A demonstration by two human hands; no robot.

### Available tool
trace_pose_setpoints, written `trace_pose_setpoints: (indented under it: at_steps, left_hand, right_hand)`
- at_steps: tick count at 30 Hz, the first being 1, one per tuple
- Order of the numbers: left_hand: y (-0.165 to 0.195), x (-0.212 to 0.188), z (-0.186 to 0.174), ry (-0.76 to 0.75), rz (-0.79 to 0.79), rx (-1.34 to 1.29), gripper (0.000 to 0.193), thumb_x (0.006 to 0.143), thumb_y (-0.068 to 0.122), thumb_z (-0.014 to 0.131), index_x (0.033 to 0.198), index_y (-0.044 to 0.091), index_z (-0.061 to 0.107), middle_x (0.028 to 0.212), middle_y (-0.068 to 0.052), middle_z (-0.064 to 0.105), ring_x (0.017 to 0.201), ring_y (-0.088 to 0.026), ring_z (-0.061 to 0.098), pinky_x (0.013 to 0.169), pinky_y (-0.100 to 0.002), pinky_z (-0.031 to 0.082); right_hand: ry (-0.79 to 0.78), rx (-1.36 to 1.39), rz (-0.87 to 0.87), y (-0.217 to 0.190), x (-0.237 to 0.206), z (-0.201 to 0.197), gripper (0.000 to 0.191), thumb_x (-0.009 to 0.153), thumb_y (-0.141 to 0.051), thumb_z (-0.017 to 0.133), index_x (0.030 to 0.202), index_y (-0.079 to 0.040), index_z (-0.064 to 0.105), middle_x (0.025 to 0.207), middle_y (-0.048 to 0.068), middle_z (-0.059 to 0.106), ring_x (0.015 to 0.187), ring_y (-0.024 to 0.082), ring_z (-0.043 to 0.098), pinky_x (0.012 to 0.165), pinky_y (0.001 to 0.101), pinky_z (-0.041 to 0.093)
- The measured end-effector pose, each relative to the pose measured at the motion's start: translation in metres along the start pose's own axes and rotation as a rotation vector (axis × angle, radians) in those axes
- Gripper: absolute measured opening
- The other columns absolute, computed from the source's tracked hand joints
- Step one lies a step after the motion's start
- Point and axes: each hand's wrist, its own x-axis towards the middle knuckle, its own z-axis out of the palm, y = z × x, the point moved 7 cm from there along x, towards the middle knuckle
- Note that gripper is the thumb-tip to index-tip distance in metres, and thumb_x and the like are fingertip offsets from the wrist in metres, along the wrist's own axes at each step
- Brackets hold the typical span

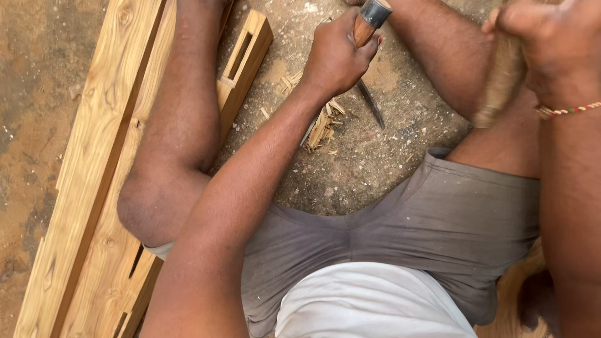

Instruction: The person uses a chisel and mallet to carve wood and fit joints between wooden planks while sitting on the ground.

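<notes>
Dirt floor (375, 163), sandy, grey-brown, under my seated legs. One chisel (369, 44): reddish wooden handle, dark metal cap on top, narrow dark blade slanting down to floor between my knees. My left hand (335, 56) clenched round chisel handle. My right hand (551, 44) raised at right, gripping one pale wooden mallet (501, 87), blurred. One small heap of wood chips (322, 122) just beside blade tip. Two long slotted wooden rails (94, 188) lying at left, under my left leg.
</notes>
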Motion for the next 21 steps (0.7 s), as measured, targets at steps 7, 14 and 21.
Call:
trace_pose_setpoints:
  at_steps: [7,14,21]
  left_hand:
    - [0.014,-0.022,-0.016,0.133,0.216,0.041,0.032,0.089,0.023,0.081,0.106,0.001,0.065,0.075,-0.016,0.072,0.07,-0.029,0.073,0.064,-0.043,0.059]
    - [-0.002,-0.015,-0.009,0.027,0.051,0.019,0.028,0.093,0.023,0.075,0.108,0.002,0.065,0.071,-0.011,0.073,0.059,-0.017,0.074,0.056,-0.034,0.062]
    - [-0.009,-0.033,-0.01,-0.031,0.031,-0.069,0.023,0.095,0.022,0.074,0.106,0.003,0.067,0.078,-0.01,0.075,0.065,-0.015,0.076,0.062,-0.032,0.066]
  right_hand:
    - [-0.103,-0.138,-0.189,-0.023,-0.014,0.042,0.077,0.075,-0.006,0.081,0.146,0.006,0.053,0.119,0.02,0.067,0.106,0.033,0.068,0.091,0.0426,0.058]
    - [-0.048,0.026,-0.052,-0.02,-0.002,0.025,0.05,0.091,-0.008,0.077,0.131,0.002,0.049,0.119,0.016,0.064,0.104,0.028,0.065,0.093,0.0311,0.054]
    - [-0.06,-0.24,-0.43,-0.076,-0.018,0.04,0.1,0.058,-0.004,0.085,0.149,0.009,0.044,0.135,0.029,0.063,0.118,0.036,0.067,0.096,0.0346,0.055]
